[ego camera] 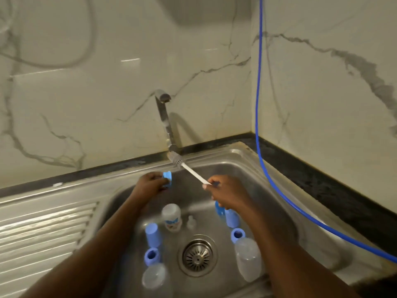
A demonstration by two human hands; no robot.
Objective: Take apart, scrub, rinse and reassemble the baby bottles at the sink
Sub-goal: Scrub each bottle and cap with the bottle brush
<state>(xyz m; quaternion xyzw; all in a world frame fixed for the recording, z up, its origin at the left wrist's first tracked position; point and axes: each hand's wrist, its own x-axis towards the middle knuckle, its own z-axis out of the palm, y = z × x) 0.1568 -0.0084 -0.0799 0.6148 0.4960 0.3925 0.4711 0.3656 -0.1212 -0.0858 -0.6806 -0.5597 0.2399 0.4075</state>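
Both busy: left hand [150, 184] holds blue cap [167, 177], right hand [225, 190] brush [193, 172].

Brushed stainless-steel sink [277, 190] (ribbed drainboard [47, 229]), glossy veined marble wall [107, 82], translucent plastic bottles [249, 261], matt blue plastic caps [153, 234].

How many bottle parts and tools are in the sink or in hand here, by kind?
Clear bottles: 3
Blue caps and collars: 6, one gripped by the left hand, two partly hidden under the right hand
Clear nipple: 1
Brush: 1, held by the right hand
Total: 11
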